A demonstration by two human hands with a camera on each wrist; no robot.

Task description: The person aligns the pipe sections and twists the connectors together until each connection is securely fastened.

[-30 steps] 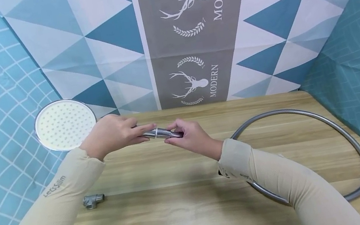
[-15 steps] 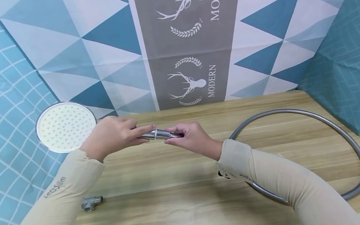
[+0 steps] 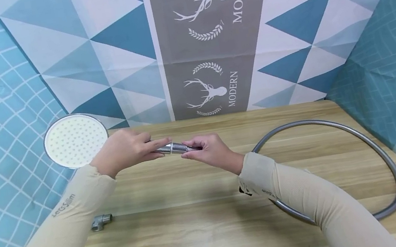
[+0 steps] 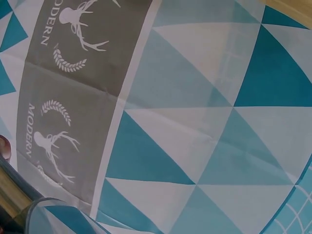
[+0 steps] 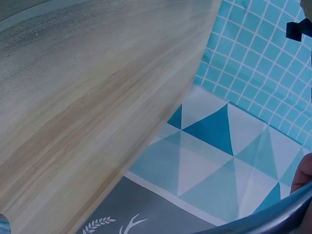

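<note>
A round shower head (image 3: pixel 77 140) with a pale, dotted face and chrome rim stands out to the left of my left hand (image 3: pixel 127 150). That hand grips its handle, index finger stretched along the chrome. My right hand (image 3: pixel 208 150) pinches the dark-ended chrome piece at the handle's lower end, thumb and fingers around it. The two chrome parts (image 3: pixel 175 147) line up between the hands, with a pale ring at the joint. In the right wrist view a chrome tube (image 5: pixel 273 219) runs under a finger (image 5: pixel 303 170). The left wrist view shows a curved chrome surface (image 4: pixel 61 219).
A grey metal shower hose (image 3: pixel 387 160) loops over the right of the wooden tabletop (image 3: pixel 187 240), passing behind my right forearm. A small metal tee fitting (image 3: pixel 101 222) lies at the left. Patterned sheets (image 3: pixel 128 65) rise behind, with tiled ones at both sides.
The shower head has turned slightly, its face shifting a little down and right. Both hands keep their hold on the handle and the chrome end piece.
</note>
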